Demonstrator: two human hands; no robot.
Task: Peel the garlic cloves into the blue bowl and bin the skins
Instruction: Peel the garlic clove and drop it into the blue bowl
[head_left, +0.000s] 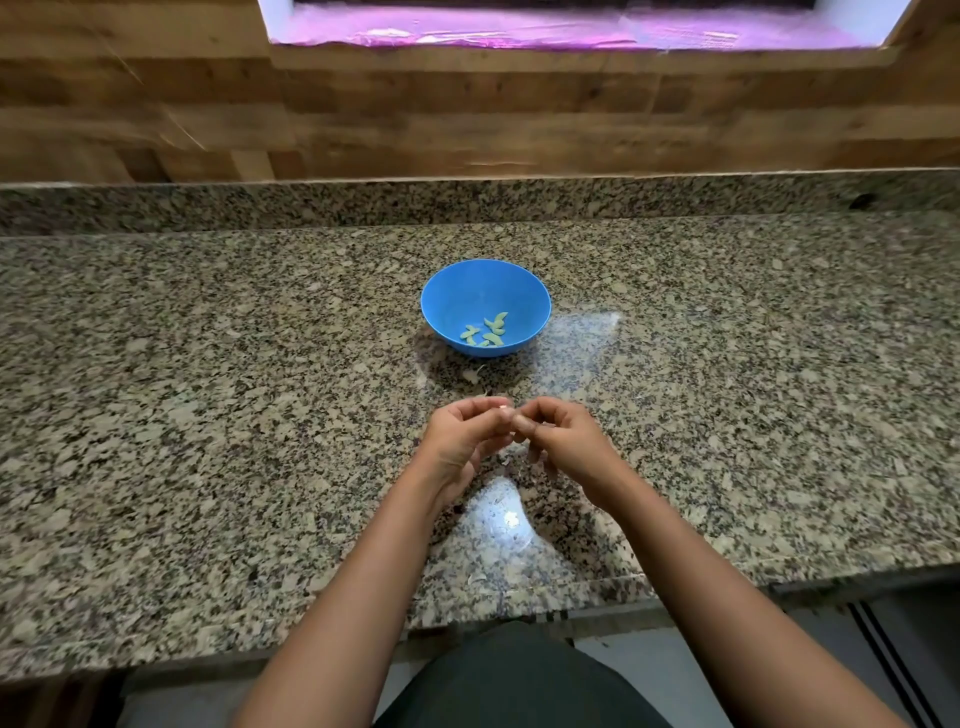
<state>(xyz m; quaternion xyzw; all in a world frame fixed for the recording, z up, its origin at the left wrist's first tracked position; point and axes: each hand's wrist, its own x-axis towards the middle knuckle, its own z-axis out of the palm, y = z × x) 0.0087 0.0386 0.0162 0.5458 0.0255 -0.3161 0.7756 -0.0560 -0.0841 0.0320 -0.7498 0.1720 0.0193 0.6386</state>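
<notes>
Head view catches us mid-peel: our left hand (460, 439) and right hand (563, 441) meet just above the counter (208, 364), fingers curled, the tips of both pinching one small pale clove (504, 410) that is mostly hidden between them. We judge this to be the peeling step, with several cloves already done. Next we need to strip off whatever skin is left, then reach forward and drop the clove into the bowl (467, 291), which stands at mid-counter just beyond the hands. We count one bowl, one clove in hand, and about five peeled cloves (491, 332) overlapping at the bowl's bottom, so we cannot be exact. A few pale skins (470, 375) lie between bowl and hands, but the speckled stone hides their number. We see no bin.
</notes>
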